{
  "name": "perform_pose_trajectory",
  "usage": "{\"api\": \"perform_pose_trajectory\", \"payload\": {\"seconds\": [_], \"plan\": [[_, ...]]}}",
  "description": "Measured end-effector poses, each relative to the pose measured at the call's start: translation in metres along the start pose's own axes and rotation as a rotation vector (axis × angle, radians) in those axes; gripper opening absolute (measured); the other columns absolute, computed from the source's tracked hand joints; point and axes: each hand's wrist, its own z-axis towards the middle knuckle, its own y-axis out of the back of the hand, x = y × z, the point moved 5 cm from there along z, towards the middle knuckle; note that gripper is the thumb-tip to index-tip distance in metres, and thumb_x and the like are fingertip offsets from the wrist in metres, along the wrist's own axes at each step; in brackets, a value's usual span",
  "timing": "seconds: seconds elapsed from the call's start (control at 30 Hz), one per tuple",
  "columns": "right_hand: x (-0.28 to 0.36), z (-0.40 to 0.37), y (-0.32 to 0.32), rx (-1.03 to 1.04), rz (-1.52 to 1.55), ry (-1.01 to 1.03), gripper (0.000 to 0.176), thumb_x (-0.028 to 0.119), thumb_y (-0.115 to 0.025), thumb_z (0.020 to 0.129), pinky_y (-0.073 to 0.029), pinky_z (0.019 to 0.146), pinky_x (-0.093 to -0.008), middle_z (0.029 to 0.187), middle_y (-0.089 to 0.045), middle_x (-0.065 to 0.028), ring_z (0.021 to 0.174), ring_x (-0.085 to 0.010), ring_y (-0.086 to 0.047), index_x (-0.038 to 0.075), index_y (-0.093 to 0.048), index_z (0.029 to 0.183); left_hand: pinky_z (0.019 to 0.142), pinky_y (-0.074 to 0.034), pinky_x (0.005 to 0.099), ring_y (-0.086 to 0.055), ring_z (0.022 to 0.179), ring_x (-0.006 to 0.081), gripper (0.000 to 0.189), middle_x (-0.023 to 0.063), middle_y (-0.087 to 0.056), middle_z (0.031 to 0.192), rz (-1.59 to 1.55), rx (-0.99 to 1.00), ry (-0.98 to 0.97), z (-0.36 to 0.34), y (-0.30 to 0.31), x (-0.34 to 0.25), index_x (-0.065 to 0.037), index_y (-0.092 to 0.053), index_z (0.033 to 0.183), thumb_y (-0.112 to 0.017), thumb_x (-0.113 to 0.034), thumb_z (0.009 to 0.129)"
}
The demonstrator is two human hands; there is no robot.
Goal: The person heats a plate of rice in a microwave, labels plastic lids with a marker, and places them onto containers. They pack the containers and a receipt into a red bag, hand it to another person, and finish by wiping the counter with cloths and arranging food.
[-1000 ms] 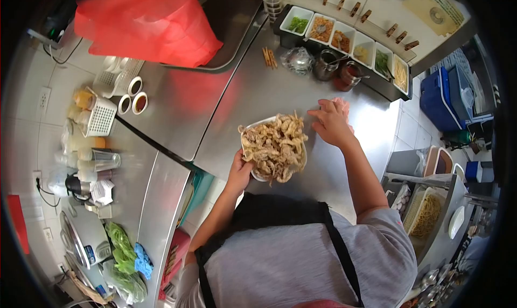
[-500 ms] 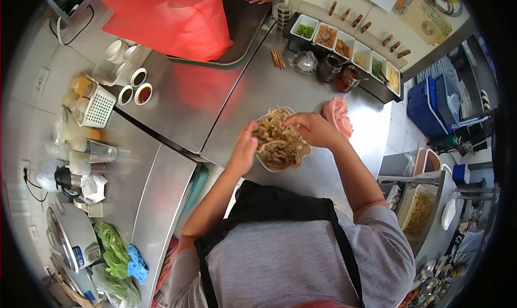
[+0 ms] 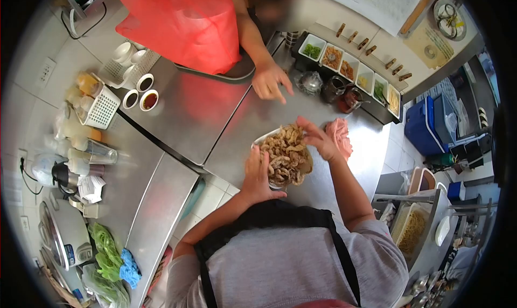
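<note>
A white dish (image 3: 259, 140) heaped with brown, crispy-looking food (image 3: 286, 156) stands on the steel counter before me. Against the dish's left side rests my left hand (image 3: 257, 176), its fingers spread. My right hand (image 3: 318, 139) is at the upper right edge of the heap, fingers apart, nothing visible between them. A crumpled pink cloth or bag (image 3: 339, 137) lies just right of that hand. Above the dish, another person's hand (image 3: 271, 82) reaches over the counter, apart from mine.
A black rack (image 3: 349, 80) of topping trays, two dark jars and a glass-like lid line the back right. A red bag (image 3: 183, 28) sits on a tray at the back. Three sauce cups (image 3: 149, 100) and a white basket (image 3: 102, 106) stand left.
The other person's arm has come in over the counter from the back. My left hand has lowered onto the dish's side, and my right hand has opened and drawn back from the food.
</note>
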Motion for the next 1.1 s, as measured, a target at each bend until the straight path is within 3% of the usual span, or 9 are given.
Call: {"api": "perform_pose_trajectory", "payload": {"seconds": [0.33,0.43,0.57,0.63,0.7,0.77,0.9,1.03,1.1], "plan": [[-0.004,-0.006,-0.013,-0.079,-0.204,0.099,0.062,0.035,-0.044,0.084,-0.02,0.1,-0.0335,0.13,-0.032,-0.0175,0.122,-0.0275,-0.028,-0.002,-0.023,0.13,0.097,-0.013,0.0535,-0.008,0.124,0.0465,0.111,0.0315,-0.008,0.132,0.051,-0.085,0.148,0.018,-0.009,0.005,0.003,-0.003,0.131,-0.072,-0.043,0.057],[0.034,0.0,0.006,-0.325,-0.815,0.482,0.057,0.031,-0.039,0.086,-0.016,0.101,-0.0346,0.132,-0.027,-0.0198,0.124,-0.0306,-0.023,-0.002,-0.023,0.13,0.098,-0.013,0.0509,-0.008,0.124,0.0452,0.11,0.0317,-0.009,0.132,0.061,-0.063,0.231,0.03,-0.005,0.009,0.007,-0.004,0.129,-0.072,-0.043,0.058],[0.108,0.023,0.051,-0.988,-0.414,0.847,0.054,0.025,-0.035,0.087,-0.014,0.102,-0.0368,0.133,-0.022,-0.0231,0.124,-0.0332,-0.021,-0.007,-0.021,0.128,0.1,-0.011,0.0479,-0.007,0.125,0.0435,0.11,0.032,-0.008,0.132,0.009,-0.017,0.282,0.02,-0.017,0.017,0.01,-0.004,0.128,-0.071,-0.043,0.06],[0.117,0.06,0.058,-1.252,-0.468,0.7,0.054,0.023,-0.035,0.086,-0.013,0.102,-0.0372,0.132,-0.022,-0.0254,0.124,-0.0348,-0.02,-0.01,-0.02,0.126,0.101,-0.011,0.046,-0.007,0.125,0.0428,0.108,0.0324,-0.007,0.133,-0.021,0.006,0.273,0.013,-0.025,0.019,0.011,-0.004,0.128,-0.071,-0.043,0.061],[0.121,0.121,0.036,-1.145,-0.916,0.758,0.061,0.027,-0.042,0.083,-0.018,0.101,-0.0386,0.132,-0.021,-0.0278,0.124,-0.0393,-0.018,-0.01,-0.019,0.127,0.102,-0.011,0.0444,-0.007,0.126,0.0423,0.107,0.033,-0.006,0.133,-0.012,0.0,0.233,0.011,-0.026,0.021,0.011,-0.004,0.128,-0.07,-0.042,0.063],[0.103,0.18,-0.015,-0.392,-1.686,0.303,0.069,0.033,-0.05,0.078,-0.023,0.096,-0.0483,0.134,-0.02,-0.0242,0.124,-0.038,-0.019,-0.002,-0.02,0.13,0.102,-0.012,0.0427,-0.009,0.126,0.0416,0.104,0.0331,-0.007,0.132,-0.045,-0.045,0.198,0.005,-0.027,0.023,0.012,-0.006,0.128,-0.068,-0.042,0.064],[0.136,0.196,-0.044,-0.206,-1.462,0.013,0.079,0.035,-0.056,0.072,-0.028,0.091,-0.055,0.136,-0.012,-0.0204,0.122,-0.0387,-0.022,0.008,-0.014,0.133,0.102,-0.016,0.0418,-0.016,0.125,0.0401,0.095,0.032,-0.015,0.131,-0.002,-0.013,0.159,-0.001,-0.011,0.022,0.011,-0.011,0.127,-0.063,-0.042,0.069],[0.21,0.203,-0.051,-0.788,-0.93,0.766,0.08,0.037,-0.055,0.074,-0.018,0.099,-0.0505,0.14,-0.001,-0.0156,0.128,-0.035,-0.011,0.017,-0.008,0.135,0.1,-0.021,0.0409,-0.025,0.121,0.0389,0.085,0.0303,-0.025,0.128,0.069,-0.028,0.106,-0.007,-0.002,0.02,0.01,-0.019,0.126,-0.062,-0.039,0.07],[0.193,0.221,-0.061,-0.569,-1.365,0.627,0.069,0.036,-0.054,0.075,-0.026,0.093,-0.047,0.134,-0.015,-0.016,0.119,-0.0345,-0.024,0.012,-0.019,0.129,0.099,-0.023,0.0409,-0.029,0.118,0.0387,0.082,0.0295,-0.028,0.126,0.124,-0.009,0.086,-0.006,-0.003,0.017,0.009,-0.022,0.125,-0.062,-0.037,0.07]]}}
